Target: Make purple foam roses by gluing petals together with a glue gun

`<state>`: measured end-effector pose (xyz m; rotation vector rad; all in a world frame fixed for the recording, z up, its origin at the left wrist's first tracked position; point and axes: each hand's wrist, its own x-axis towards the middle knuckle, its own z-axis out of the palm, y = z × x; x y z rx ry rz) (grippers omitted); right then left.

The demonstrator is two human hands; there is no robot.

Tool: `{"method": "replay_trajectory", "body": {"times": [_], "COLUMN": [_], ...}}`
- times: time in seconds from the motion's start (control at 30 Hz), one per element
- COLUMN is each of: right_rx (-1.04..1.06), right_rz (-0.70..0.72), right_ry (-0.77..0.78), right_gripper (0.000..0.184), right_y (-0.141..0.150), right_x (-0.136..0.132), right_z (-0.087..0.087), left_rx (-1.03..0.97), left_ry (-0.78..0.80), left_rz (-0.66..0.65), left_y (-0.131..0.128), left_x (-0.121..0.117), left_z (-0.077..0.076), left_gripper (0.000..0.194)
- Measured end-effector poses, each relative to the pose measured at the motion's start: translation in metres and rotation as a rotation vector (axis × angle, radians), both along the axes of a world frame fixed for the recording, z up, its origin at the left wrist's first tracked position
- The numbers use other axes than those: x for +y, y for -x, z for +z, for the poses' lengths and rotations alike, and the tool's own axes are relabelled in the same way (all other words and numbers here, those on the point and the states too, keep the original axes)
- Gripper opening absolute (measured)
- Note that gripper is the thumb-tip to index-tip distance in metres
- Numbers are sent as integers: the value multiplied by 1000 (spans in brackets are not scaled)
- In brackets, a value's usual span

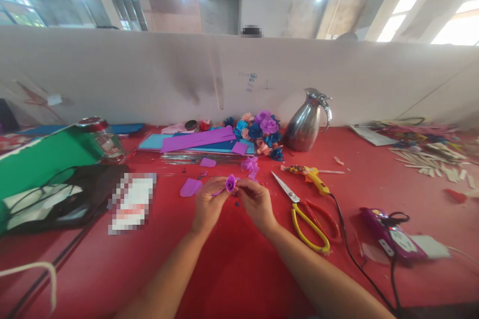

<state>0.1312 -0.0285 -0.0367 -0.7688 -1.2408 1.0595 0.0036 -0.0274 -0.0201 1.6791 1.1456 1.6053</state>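
A small purple paper flower [230, 183], rolled into a spiral, is held up above the red table. My left hand [209, 202] is closed on it, thumb and fingers pinching its lower left side. My right hand [257, 203] is closed too, its fingertips pinching the flower's right edge. Left of my left hand lies a cut purple paper petal [190, 187], with another purple piece [208, 162] beyond it. Crumpled purple petals [250, 165] lie just past my right hand. To its right, scissors [305, 219] with red and yellow handles rest slightly open.
A yellow glue gun [314, 179] with a black cord lies behind the scissors. A steel jug [304, 127] stands at the back beside a cluster of paper flowers [262, 129]. Purple paper strips [198, 139] and a glass jar [107, 144] are farther left; a purple power strip [396, 237] is right.
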Motion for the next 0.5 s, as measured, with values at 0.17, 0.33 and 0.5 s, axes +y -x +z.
{"method": "replay_trajectory", "body": {"times": [0.17, 0.33, 0.5], "right_rx": [-8, -15, -95], "right_rz": [-4, -26, -13], "right_ry": [28, 64, 48], "right_gripper": [6, 6, 12], "right_y": [3, 4, 3], "right_x": [2, 3, 1], "right_z": [-1, -1, 4], "left_rx": [41, 6, -50], "left_ry": [-44, 13, 98], "left_rz": [26, 8, -23], "left_y": [2, 0, 0], "left_x": [2, 2, 2], "left_z": [1, 4, 2], "left_gripper": [7, 11, 12]}}
